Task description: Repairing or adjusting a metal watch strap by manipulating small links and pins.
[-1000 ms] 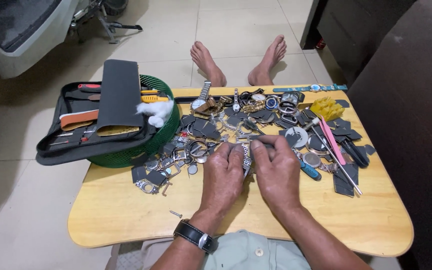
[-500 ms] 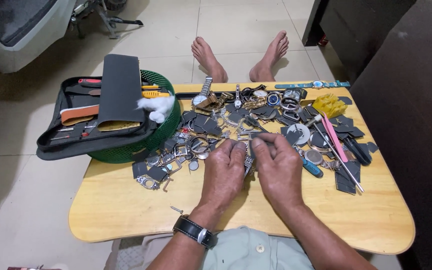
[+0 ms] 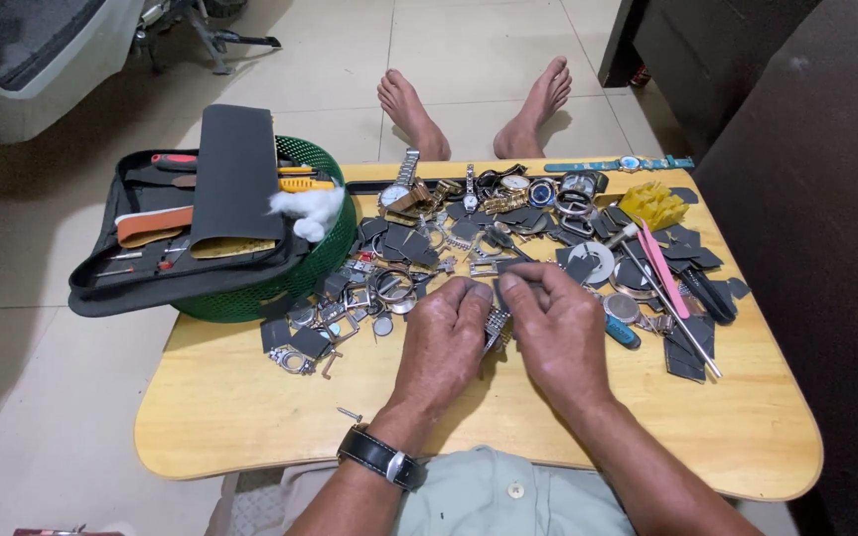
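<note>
Both of my hands rest together at the middle of a small wooden table point(image 3: 250, 417). My left hand point(image 3: 444, 342), with a black wristwatch point(image 3: 381, 457) on its wrist, and my right hand point(image 3: 558, 333) pinch a metal watch band point(image 3: 496, 325) between them. Only a short stretch of the band shows between the fingers. Just beyond my fingertips lies a heap of watch parts point(image 3: 489, 233): cases, bands, dials and dark flat pieces.
A green basket point(image 3: 320, 263) at the table's left holds an open black tool case point(image 3: 181, 238) and a white cloth point(image 3: 312, 208). A yellow holder point(image 3: 652, 203), pink tweezers point(image 3: 664, 268) and a blue-handled tool point(image 3: 621, 331) lie at right. My bare feet point(image 3: 474, 99) lie on the tiled floor beyond. A small screw point(image 3: 350, 413) lies near the front.
My hands stay together on the watch band, with only slight shifts of the fingers. The view has tilted a little.
</note>
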